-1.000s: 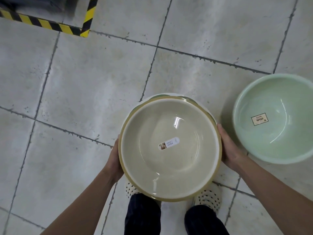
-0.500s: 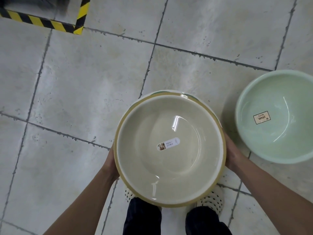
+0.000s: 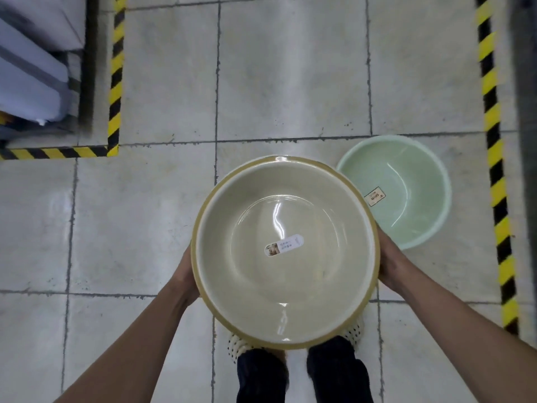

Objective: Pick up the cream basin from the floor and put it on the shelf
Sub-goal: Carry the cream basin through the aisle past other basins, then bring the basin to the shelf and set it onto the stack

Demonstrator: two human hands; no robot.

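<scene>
I see a grey tiled floor [image 3: 290, 82] filling the frame, its dark joints running in a grid. The cream basin [image 3: 286, 283] sits at the centre and lower centre of the picture, held up off the floor with its mouth facing me, a tan band around its rim and light glinting off the inside. Its upper right edge overlaps the pale green basin [image 3: 406, 193], which stands on the floor at right of centre, open side up. Two bare forearms come up from the bottom corners. The left grip [image 3: 184, 274] is clamped against the basin's left side and the right grip [image 3: 390, 266] against its right side, each grasping the basin at the rim, with the fingers hidden beneath it. At the upper left, blurred grey-blue bundles [image 3: 29, 68] lie stacked inside a corner marked by yellow-and-black hazard tape [image 3: 116, 74]; I cannot make out what they are. A second striped tape line [image 3: 494, 170] runs down the right side of the frame. Below the cream basin, dark trouser legs [image 3: 261, 376] show at the bottom centre, and white perforated shoes [image 3: 235, 346] peek out under its lower rim. A small oval sticker [image 3: 284, 245] lies on the cream basin's bottom, and a square label [image 3: 374, 196] on the green one's inner wall.
</scene>
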